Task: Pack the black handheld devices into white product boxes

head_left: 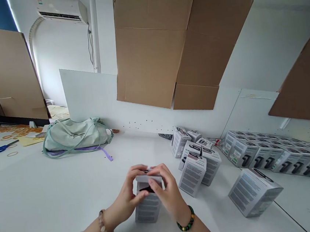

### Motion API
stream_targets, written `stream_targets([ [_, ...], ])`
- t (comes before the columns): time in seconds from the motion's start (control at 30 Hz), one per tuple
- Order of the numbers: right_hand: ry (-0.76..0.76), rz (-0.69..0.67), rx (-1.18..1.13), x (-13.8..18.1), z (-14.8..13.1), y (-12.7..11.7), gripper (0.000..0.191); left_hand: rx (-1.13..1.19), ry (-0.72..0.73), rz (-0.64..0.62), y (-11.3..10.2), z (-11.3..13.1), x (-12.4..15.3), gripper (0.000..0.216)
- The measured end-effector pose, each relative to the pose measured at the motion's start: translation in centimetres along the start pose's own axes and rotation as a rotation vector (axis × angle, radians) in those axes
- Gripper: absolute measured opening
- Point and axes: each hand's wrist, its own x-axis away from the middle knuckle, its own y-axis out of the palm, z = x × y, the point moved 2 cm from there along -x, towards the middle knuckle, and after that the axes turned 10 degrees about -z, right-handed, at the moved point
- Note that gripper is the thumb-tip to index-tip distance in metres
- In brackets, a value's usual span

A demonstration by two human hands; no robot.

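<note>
A small white and grey printed product box stands upright on the white table in front of me. Its top is partly open, and something dark shows inside below the raised flap. My left hand grips the box's upper left side, thumb near the opening and fingers curled over the top. On the upper right, my right hand has its fingers bent over the flap and its thumb at the front edge. Both hands are closed around the top of this box. The fingertips at the back are partly hidden.
Several similar boxes stand in a loose group to the right, with a single box nearer me. Long rows of boxes line the far right. A pale green bag and blue scissors lie to the left.
</note>
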Motion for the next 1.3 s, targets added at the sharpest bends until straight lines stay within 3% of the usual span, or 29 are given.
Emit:
stream_targets([
  [0.07,0.051,0.063,0.063,-0.6,-0.6,-1.2,0.021,0.027,0.044,-0.004,0.2,0.1,0.1,0.051],
  [0.13,0.146,0.131,0.027,-1.5,-0.5,-2.5,0.030,0.039,0.074,-0.034,0.3,0.3,0.2,0.060],
  [0.2,0.253,0.161,-0.105,-2.6,0.5,-3.5,0.038,0.021,0.073,-0.147,0.4,0.8,0.2,0.057],
  [0.3,0.348,0.112,-0.279,-3.8,2.4,-4.0,0.045,-0.031,-0.037,-0.343,0.3,1.7,-0.1,0.052],
  [0.4,0.403,0.056,-0.377,-3.5,3.3,-3.8,0.051,-0.019,-0.130,-0.402,-0.3,2.2,-0.5,0.050],
  [0.47,0.361,0.111,-0.371,-2.4,2.8,-3.7,0.056,-0.030,-0.141,-0.403,-0.6,2.2,-0.7,0.050],
  [0.53,0.249,0.138,-0.262,-1.0,1.5,-3.4,0.071,-0.056,-0.142,-0.355,-0.8,2.0,-0.8,0.053],
  [0.63,0.185,0.008,-0.095,1.0,-0.6,-2.6,0.104,-0.058,-0.158,-0.268,-0.8,1.9,-0.8,0.050],
  [0.7,0.229,-0.087,-0.129,1.8,-1.2,-2.1,0.099,-0.072,-0.159,-0.301,-0.7,2.0,-0.8,0.040],
  [0.8,0.264,-0.084,-0.258,1.9,-1.0,-2.4,0.070,-0.100,-0.156,-0.338,-0.6,2.2,-1.0,0.029],
  [0.97,0.374,0.040,-0.474,-0.3,1.7,-3.4,0.040,0.186,-0.326,-0.012,-1.0,0.1,-1.5,0.044],
  [1.03,0.441,0.030,-0.602,-1.1,3.3,-2.8,0.040,0.336,-0.466,0.053,-0.7,-1.6,-1.4,0.061],
  [1.1,0.505,-0.018,-0.681,-1.5,4.9,-1.5,0.047,0.426,-0.627,0.042,-0.3,-3.4,-1.1,0.077],
  [1.17,0.536,-0.057,-0.717,-1.4,6.1,-0.1,0.057,0.469,-0.751,0.030,0.1,-4.5,-0.7,0.078],
  [1.3,0.461,-0.068,-0.798,-0.2,7.4,1.7,0.067,0.479,-0.738,0.088,0.2,-4.9,-0.5,0.064],
])
